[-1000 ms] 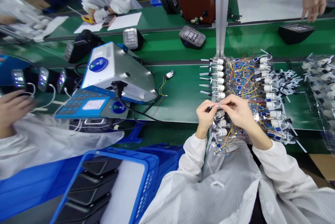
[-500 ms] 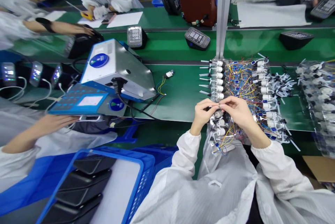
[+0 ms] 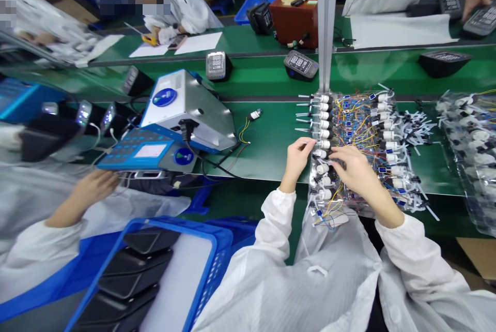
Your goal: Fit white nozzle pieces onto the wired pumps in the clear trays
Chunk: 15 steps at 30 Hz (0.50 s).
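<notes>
My left hand point(image 3: 298, 160) is at the left edge of a clear plastic tray point(image 3: 310, 187), thumb and forefinger pinched beside a small white cylindrical part with a black end point(image 3: 323, 144). Whatever lies between those fingertips is too small to make out. Over the tray, my right hand point(image 3: 357, 170) has curved fingers and a gap between thumb and forefinger, with nothing visible in it. Rows of similar white parts line both sides of the tray, with white cable ties point(image 3: 302, 129) sticking out. Yellow, red and blue wires point(image 3: 351, 122) tangle between the rows.
A loose wired part point(image 3: 256, 114) lies left of the tray, near a metal-and-blue machine point(image 3: 201, 115). Cut tie ends point(image 3: 416, 125) heap to the right, before another tray point(image 3: 470, 166). A metal post point(image 3: 325, 27) rises behind. A blue crate point(image 3: 211, 249) sits lower left. Co-workers' hands point(image 3: 95, 187) show nearby.
My hands were together with fingertips meeting above the tray's left row. Now they are apart: the left at the tray edge, the right over the tray. The view has shifted slightly.
</notes>
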Each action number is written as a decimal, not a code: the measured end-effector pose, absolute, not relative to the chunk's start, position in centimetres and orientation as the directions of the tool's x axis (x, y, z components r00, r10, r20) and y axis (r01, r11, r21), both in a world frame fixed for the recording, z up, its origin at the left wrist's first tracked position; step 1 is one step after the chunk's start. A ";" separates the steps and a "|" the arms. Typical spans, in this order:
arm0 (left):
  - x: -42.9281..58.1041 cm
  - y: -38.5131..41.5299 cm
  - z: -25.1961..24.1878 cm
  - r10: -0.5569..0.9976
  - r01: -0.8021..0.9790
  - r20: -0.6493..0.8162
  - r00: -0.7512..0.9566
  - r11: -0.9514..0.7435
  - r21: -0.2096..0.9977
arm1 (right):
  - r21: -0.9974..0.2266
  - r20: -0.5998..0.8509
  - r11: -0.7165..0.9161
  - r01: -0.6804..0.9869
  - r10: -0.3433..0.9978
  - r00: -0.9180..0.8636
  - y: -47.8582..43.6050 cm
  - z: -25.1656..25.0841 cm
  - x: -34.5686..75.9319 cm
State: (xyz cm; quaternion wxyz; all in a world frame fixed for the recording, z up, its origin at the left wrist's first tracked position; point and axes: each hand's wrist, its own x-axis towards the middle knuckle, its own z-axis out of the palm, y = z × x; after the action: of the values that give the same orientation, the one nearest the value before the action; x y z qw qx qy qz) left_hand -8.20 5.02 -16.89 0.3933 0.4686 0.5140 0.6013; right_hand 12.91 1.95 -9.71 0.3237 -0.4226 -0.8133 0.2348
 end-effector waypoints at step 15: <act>-7.4 5.6 0.3 0.696 -0.138 0.515 -0.500 -0.651 0.746 | -0.688 0.331 0.501 0.525 0.860 -0.388 2.9 -5.1 16.4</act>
State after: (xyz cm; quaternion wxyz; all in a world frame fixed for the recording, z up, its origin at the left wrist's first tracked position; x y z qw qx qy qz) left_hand -7.45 5.62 0.34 0.2598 0.4272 0.3268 0.8020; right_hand 16.39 2.87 -5.08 0.3418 -0.4348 -0.7962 0.2454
